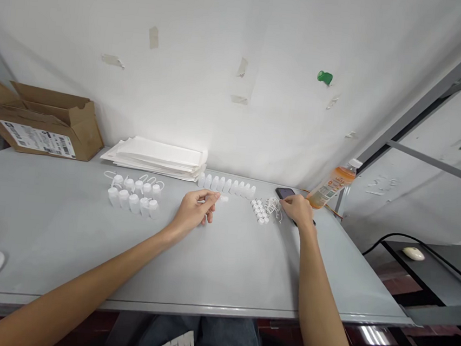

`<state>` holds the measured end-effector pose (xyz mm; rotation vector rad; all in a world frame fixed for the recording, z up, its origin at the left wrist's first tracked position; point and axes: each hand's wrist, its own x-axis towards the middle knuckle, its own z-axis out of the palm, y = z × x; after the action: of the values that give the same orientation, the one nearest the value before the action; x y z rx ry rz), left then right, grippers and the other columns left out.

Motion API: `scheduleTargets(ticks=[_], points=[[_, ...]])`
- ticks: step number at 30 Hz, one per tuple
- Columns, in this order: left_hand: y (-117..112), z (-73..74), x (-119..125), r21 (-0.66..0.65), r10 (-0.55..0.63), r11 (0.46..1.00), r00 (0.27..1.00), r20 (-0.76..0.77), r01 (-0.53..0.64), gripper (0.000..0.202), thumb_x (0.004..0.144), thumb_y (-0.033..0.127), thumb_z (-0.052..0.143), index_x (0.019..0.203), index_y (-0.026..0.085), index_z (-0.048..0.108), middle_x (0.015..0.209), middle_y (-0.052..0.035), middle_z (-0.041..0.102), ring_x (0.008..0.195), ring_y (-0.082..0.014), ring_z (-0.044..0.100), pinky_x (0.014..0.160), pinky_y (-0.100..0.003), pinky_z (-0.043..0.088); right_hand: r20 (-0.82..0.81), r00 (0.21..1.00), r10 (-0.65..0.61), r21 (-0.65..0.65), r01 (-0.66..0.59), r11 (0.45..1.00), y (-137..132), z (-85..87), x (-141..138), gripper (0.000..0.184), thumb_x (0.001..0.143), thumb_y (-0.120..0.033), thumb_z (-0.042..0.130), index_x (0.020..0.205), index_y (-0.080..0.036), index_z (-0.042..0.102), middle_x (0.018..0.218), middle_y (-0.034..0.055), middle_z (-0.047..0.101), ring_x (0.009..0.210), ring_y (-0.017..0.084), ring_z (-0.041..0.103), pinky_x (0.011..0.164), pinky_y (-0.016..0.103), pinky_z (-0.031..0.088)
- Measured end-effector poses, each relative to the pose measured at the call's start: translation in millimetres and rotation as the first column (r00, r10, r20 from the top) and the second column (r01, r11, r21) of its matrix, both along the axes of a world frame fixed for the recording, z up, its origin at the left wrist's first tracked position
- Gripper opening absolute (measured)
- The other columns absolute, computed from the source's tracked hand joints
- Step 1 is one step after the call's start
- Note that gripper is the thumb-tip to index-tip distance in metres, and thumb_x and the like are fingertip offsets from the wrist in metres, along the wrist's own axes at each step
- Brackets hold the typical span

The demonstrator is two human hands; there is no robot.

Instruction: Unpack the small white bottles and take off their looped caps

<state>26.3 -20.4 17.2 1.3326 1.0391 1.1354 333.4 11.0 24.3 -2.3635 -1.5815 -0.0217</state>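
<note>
Small white plastic bottles (pixel 225 185) stand in a straight row along the back of a long grey table (pixel 66 222), and a second group of bottles (pixel 130 197) with thin white loops stands to the left of this row. Both bare arms reach forward from the bottom of the view over the table. The left hand (pixel 195 209) rests low in the middle, its fingers half curled, and its thumb and first finger come close together just beside a small white piece (pixel 223 198); I cannot tell if this hand holds something. The right hand (pixel 297 210) is bent down at the far right, over a dark phone (pixel 284 193) and just beside a cluster of small white caps (pixel 259 211) with tangled white cords (pixel 272 204); it is partly closed, and I cannot tell if it has hold of anything. Behind the bottles lies a stack of white paper sheets or bags (pixel 158 157). A cardboard box (pixel 42 119) stands at the far left, and an orange drink bottle (pixel 333 183) lies tilted at the right. The shipping label (pixel 38 139) on the box has a barcode, but its small print and the drink's label are too small to read.
</note>
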Motion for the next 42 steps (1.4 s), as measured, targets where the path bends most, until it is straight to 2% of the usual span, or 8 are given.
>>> scheduleTargets(ticks=[8, 14, 16, 21, 26, 30, 36, 42], points=[[0.0, -0.3, -0.1, -0.002, -0.013, 1.000, 1.000, 0.005, 0.013, 0.043, 0.076, 0.057, 0.065, 0.074, 0.014, 0.061, 0.063, 0.0020, 0.052, 0.043, -0.0091, 0.054, 0.036, -0.020, 0.037, -0.036, 0.997, -0.068, -0.039, 0.067, 0.997, -5.4, 9.7, 2.3, 0.027, 0.079, -0.034, 0.058, 0.089, -0.021, 0.079, 0.093, 0.0129, 0.074, 0.092, 0.031, 0.067, 0.067, 0.033, 0.045], [2.5, -1.9, -0.7, -0.001, -0.005, 1.000, 1.000, 0.004, 0.005, 0.040, 0.077, 0.054, 0.065, 0.080, 0.015, 0.062, 0.067, 0.0015, 0.053, 0.043, -0.0085, 0.054, 0.037, -0.019, 0.037, -0.214, 0.976, 0.051, 0.206, -0.006, 0.979, -11.5, 22.4, -9.0, 0.029, 0.080, -0.038, 0.057, 0.078, -0.016, 0.076, 0.072, 0.0093, 0.071, 0.074, 0.026, 0.066, 0.060, 0.030, 0.043], [3.6, -4.0, -1.2, -0.006, -0.006, 1.000, 1.000, -0.007, 0.006, 0.037, 0.079, 0.052, 0.063, 0.085, 0.015, 0.063, 0.070, 0.0010, 0.054, 0.045, -0.0084, 0.055, 0.037, -0.019, 0.037, -0.407, 0.885, 0.225, 0.304, -0.101, 0.947, -15.3, 29.2, -23.0, 0.031, 0.078, -0.042, 0.060, 0.075, -0.014, 0.074, 0.068, 0.0086, 0.070, 0.063, 0.021, 0.063, 0.053, 0.027, 0.042], [4.5, -7.9, -1.8, -0.009, -0.043, 0.999, 0.998, -0.037, 0.042, 0.034, 0.081, 0.047, 0.061, 0.094, 0.016, 0.065, 0.079, -0.0017, 0.057, 0.049, -0.0092, 0.058, 0.037, -0.019, 0.039, -0.709, 0.431, 0.558, 0.361, -0.457, 0.812, -25.1, 35.6, -76.6, 0.033, 0.076, -0.045, 0.067, 0.088, -0.015, 0.073, 0.087, 0.0097, 0.071, 0.067, 0.016, 0.062, 0.047, 0.023, 0.044], [3.9, -6.5, -1.3, -0.027, -0.051, 0.998, 0.998, -0.023, 0.051, 0.032, 0.081, 0.040, 0.060, 0.101, 0.016, 0.065, 0.092, -0.0062, 0.062, 0.050, -0.0098, 0.060, 0.039, -0.021, 0.041, -0.745, 0.324, 0.583, 0.304, -0.612, 0.730, -27.3, 22.1, -114.9, 0.031, 0.078, -0.044, 0.066, 0.089, -0.015, 0.072, 0.084, 0.0081, 0.069, 0.068, 0.016, 0.065, 0.047, 0.022, 0.047], [3.8, -4.4, -1.5, -0.022, -0.051, 0.998, 0.999, -0.007, 0.050, 0.037, 0.077, 0.042, 0.065, 0.102, 0.015, 0.064, 0.102, -0.0091, 0.064, 0.051, -0.0098, 0.061, 0.039, -0.021, 0.042, -0.797, 0.206, 0.568, 0.376, -0.567, 0.733, -26.8, 15.2, -124.1, 0.033, 0.076, -0.043, 0.068, 0.091, -0.015, 0.071, 0.082, 0.0071, 0.068, 0.067, 0.017, 0.065, 0.048, 0.025, 0.051], [2.8, -3.1, -2.5, -0.006, -0.085, 0.996, 0.996, -0.019, 0.085, 0.047, 0.075, 0.048, 0.069, 0.106, 0.014, 0.064, 0.105, -0.0114, 0.066, 0.052, -0.0109, 0.062, 0.040, -0.022, 0.041, -0.806, 0.144, 0.575, 0.441, -0.503, 0.744, -25.7, 10.3, -128.9, 0.035, 0.071, -0.043, 0.074, 0.093, -0.016, 0.068, 0.078, 0.0042, 0.064, 0.067, 0.016, 0.064, 0.046, 0.024, 0.050], [3.4, -6.8, -1.8, 0.003, -0.007, 1.000, 0.992, -0.129, 0.007, 0.045, 0.081, 0.049, 0.062, 0.109, 0.014, 0.066, 0.078, -0.0066, 0.068, 0.059, -0.0146, 0.062, 0.047, -0.024, 0.046, -0.756, 0.251, 0.604, 0.474, -0.428, 0.770, -24.1, 15.7, -124.8, 0.030, 0.071, -0.044, 0.073, 0.084, -0.018, 0.067, 0.079, 0.0035, 0.064, 0.067, 0.015, 0.061, 0.042, 0.021, 0.040]])
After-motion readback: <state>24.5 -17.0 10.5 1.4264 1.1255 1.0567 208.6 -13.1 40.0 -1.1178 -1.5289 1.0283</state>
